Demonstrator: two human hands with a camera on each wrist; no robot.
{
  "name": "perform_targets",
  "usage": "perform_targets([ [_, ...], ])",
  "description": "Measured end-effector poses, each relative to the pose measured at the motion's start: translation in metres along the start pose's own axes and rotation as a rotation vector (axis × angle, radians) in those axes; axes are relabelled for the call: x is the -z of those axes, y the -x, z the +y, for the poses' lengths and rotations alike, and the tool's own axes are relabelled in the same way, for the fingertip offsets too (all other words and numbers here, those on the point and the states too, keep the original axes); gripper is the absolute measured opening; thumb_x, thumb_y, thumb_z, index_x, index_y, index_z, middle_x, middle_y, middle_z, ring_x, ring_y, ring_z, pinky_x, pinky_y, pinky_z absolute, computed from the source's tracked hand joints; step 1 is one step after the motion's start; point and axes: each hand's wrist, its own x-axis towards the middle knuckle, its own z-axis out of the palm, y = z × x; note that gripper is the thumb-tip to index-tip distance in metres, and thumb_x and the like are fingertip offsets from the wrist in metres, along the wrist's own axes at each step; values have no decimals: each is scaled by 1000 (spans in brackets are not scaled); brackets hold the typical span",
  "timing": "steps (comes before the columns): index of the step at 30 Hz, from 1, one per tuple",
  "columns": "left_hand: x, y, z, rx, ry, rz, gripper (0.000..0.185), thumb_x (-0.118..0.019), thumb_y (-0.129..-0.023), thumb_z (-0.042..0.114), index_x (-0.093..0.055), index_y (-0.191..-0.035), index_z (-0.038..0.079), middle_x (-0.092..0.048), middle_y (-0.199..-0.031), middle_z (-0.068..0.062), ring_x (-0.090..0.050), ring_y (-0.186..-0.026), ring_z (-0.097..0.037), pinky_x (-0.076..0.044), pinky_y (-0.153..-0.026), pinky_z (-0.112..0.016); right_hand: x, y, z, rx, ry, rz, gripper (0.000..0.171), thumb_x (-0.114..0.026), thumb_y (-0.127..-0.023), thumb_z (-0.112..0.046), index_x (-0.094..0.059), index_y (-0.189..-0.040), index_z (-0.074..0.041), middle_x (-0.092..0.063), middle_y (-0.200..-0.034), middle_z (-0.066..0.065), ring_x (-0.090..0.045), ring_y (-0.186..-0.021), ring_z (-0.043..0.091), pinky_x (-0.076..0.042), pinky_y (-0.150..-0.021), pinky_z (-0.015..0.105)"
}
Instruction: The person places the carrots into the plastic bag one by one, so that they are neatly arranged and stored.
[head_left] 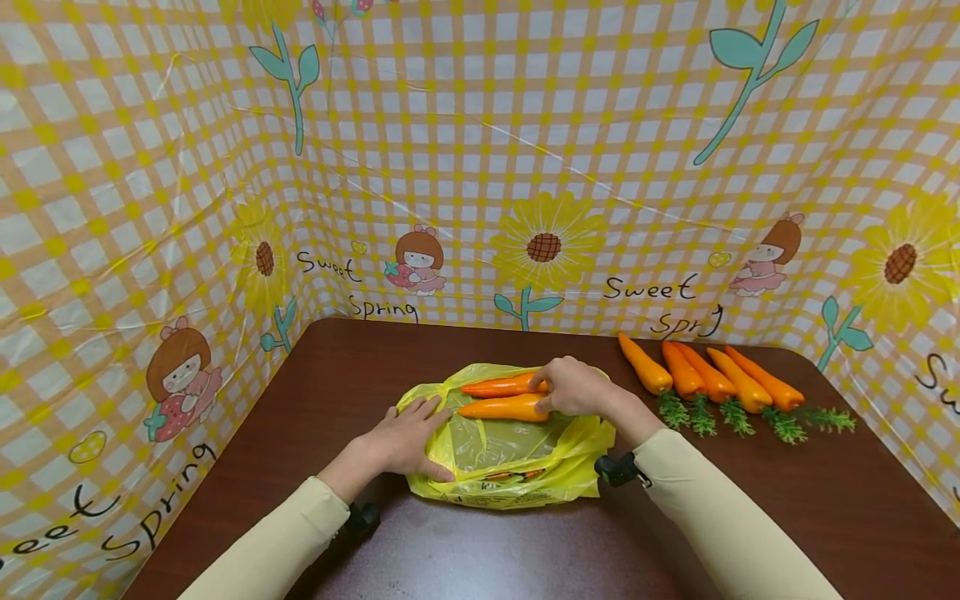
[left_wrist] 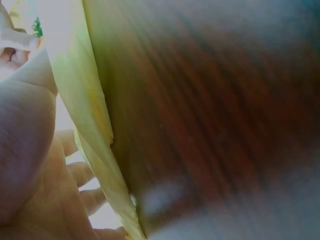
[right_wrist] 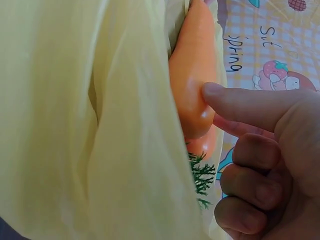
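Fingers of our right hand (head_left: 573,387) curl around two carrots (head_left: 504,398) atop the yellow bag (head_left: 510,458). Our left hand (head_left: 408,437) presses flat on its edge.

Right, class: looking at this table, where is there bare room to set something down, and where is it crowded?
Bare table runs along the near edge, between the sleeves and in front of the yellow bag. More lies left of the left hand, and behind the bag towards the wall. Crowded: the middle, where the right hand holds two carrots on the bag, and the back right row of carrots.
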Motion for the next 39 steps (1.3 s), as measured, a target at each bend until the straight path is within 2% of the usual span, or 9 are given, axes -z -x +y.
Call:
perform_targets([
  [4,-1,0,0,2,6,0,105,-73,-79,69,-29,-161,19,-16,-169,-11,-17,-155,-37,-22,-116,-68,1,3,0,-2,-9,2,36,-78,-90,-22,-73,-122,-8,-63,-73,1,-45,-59,14,-36,-56,28],
  [7,-1,0,0,0,10,2,106,-73,-79,70,-29,-161,20,-16,-169,-11,-17,-155,-37,-21,-116,-68,3,7,-1,-3,-29,16,35,-78,-90,-23,-74,-121,-9,-67,-79,1,-47,-62,13,-37,-57,27],
  [13,0,0,0,-4,13,6,105,-72,-79,70,-29,-161,20,-16,-169,-11,-16,-155,-37,-21,-116,-68,8,17,-2,-10,-66,42,32,-76,-91,-25,-74,-120,-10,-53,-63,1,-35,-50,13,-30,-51,27],
  [19,0,-1,0,-6,18,5,105,-72,-79,70,-29,-161,20,-15,-169,-11,-15,-155,-37,-20,-116,-69,18,29,2,18,-69,74,32,-71,-95,-29,-74,-120,-10,-72,-88,3,-44,-53,11,-37,-54,28],
  [22,1,-1,0,-8,15,4,105,-71,-80,71,-28,-161,20,-14,-169,-11,-15,-155,-37,-20,-116,-69,23,36,7,25,-95,83,32,-68,-97,-29,-74,-120,-9,-68,-70,3,-39,-46,11,-36,-51,28],
  [25,1,-1,0,-3,4,3,106,-70,-79,71,-28,-161,20,-14,-169,-10,-16,-155,-37,-20,-116,-68,28,41,12,24,-110,100,31,-67,-98,-29,-74,-121,-9,-48,-50,-2,-32,-42,11,-32,-47,26],
  [29,1,-1,0,3,1,1,105,-71,-79,71,-29,-161,20,-15,-169,-10,-16,-155,-37,-21,-116,-68,34,48,17,30,-105,130,32,-66,-99,-29,-73,-122,-8,-37,-48,-6,-28,-41,10,-29,-45,24],
  [35,1,0,0,9,8,-7,105,-72,-79,70,-29,-161,20,-16,-169,-10,-16,-155,-36,-20,-116,-68,43,59,23,3,-108,162,33,-64,-100,-31,-73,-123,-9,-41,-50,-5,-33,-42,11,-33,-46,27],
  [39,1,0,0,8,7,-6,104,-72,-79,70,-29,-161,20,-16,-169,-10,-17,-155,-36,-21,-116,-68,47,64,30,-2,-108,217,32,-64,-100,-29,-72,-122,-8,-44,-54,-2,-37,-43,12,-35,-48,28],
])
